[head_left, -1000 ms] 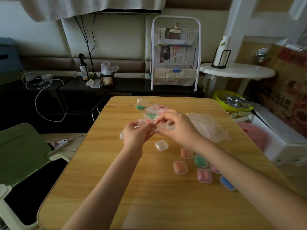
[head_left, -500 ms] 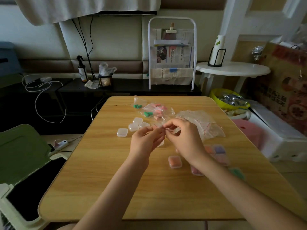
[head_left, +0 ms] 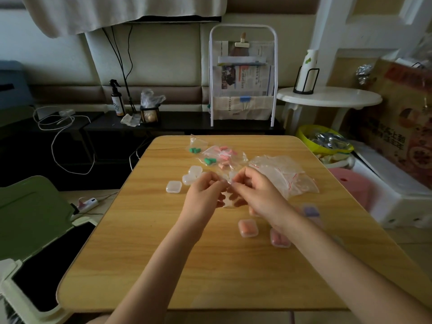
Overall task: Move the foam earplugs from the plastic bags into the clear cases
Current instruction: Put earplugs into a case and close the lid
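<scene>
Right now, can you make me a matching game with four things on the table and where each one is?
Things:
1. green earplugs
2. orange case
3. empty case
4. purple case

Places:
A. by itself, left of the left hand
B. in a bag at the far end of the table
C. just right of the right wrist
D. near side of the hands, between the two forearms

Pairs: 1-B, 2-D, 3-A, 4-C
</scene>
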Available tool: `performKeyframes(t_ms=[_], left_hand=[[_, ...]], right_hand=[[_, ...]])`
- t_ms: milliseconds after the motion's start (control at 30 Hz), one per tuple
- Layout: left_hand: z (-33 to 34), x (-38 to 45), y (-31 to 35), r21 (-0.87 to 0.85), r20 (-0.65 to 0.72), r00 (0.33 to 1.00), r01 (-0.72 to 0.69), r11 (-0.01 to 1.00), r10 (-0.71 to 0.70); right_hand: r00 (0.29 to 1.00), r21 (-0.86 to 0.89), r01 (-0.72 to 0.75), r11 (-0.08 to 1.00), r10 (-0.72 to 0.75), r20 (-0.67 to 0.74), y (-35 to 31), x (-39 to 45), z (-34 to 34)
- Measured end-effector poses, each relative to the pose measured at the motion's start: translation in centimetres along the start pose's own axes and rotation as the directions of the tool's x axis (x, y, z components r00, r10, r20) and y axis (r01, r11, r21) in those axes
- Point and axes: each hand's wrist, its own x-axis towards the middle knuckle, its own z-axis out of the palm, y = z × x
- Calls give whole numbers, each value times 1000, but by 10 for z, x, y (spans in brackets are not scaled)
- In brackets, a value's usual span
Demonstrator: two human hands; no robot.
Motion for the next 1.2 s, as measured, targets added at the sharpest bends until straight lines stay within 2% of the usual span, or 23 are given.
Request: performKeyframes(t_ms=[100,233,333,433,500,567,667,733,800,867,967,1033,1067,1100,1200], left_hand=[[8,-1,2,135,-60,988,-130,982,140],[16,-2,0,294,-48,951,-277,915,304],[19,-3,-1,344,-10,937,-325,881,350],[18,-3,-3,400,23,927,-353,846,375],[16,-4,-4,442,29,921,-360,822,388],[15,-3,-5,470,18,918,-357,808,395],[13,-5,-3,507,10,917,-347,789,398],[16,-11,-2,535,16,915,-348,770,403],[18,-15,-3,555,20,919,-337,761,393],[15,-11,-5,582,-14,923,-305,753,385],[6,-4,-6,594,-89,918,-263,760,387],[6,-6,-5,586,-85,903,-297,754,422],[8,-9,-5,588,-60,890,-334,736,452],[10,-11,-4,594,-18,876,-379,710,483],[15,-18,-2,575,148,838,-505,643,526]], right_hand=[[976,-293,215,932,-215,32,1,-1,6],[943,-326,323,888,-332,32,3,-3,5],[950,-262,295,919,-310,-19,6,-2,6],[977,-50,195,980,-198,-77,7,0,9],[983,17,161,987,-159,-87,7,0,13],[971,-46,193,980,-198,-137,9,-2,20],[916,-298,250,921,-325,-235,12,-3,23],[900,-417,214,883,-344,-267,12,0,18],[900,-453,192,871,-340,-273,13,3,11],[882,-534,247,808,-416,-222,14,2,5],[833,-638,413,650,-553,-24,14,0,1],[812,-700,461,546,-578,83,19,4,0],[824,-703,448,552,-560,86,21,6,0],[855,-673,415,612,-515,58,21,7,2],[958,-402,257,879,-285,-12,19,9,4]])
